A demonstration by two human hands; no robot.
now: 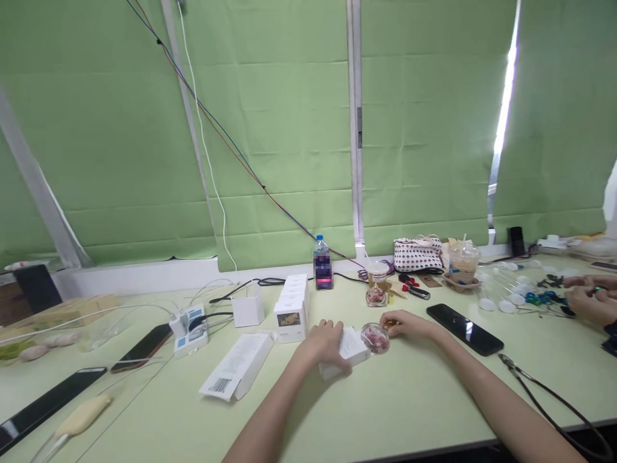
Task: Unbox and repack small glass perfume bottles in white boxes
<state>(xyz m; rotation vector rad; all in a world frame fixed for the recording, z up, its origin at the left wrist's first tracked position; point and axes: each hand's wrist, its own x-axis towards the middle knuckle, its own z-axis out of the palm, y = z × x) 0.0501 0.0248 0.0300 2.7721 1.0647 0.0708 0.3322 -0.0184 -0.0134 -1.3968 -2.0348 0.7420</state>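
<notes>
My left hand (326,343) rests curled on a small white box (348,355) in the middle of the pale green table (385,405). On that box sits a small round clear ornament with pink filling (375,337). My right hand (403,323) touches the ornament's right side, its fingers pinched on a small gold piece. A second similar pink ornament (376,296) stands a little farther back.
A row of white boxes (292,308), an open white box (247,307), a long barcode box (238,366), a water bottle (322,263), phones (464,329), (141,348), a power strip (191,329), a patterned pouch (417,253), an iced drink (463,260). Another person's hands (588,296) work at far right.
</notes>
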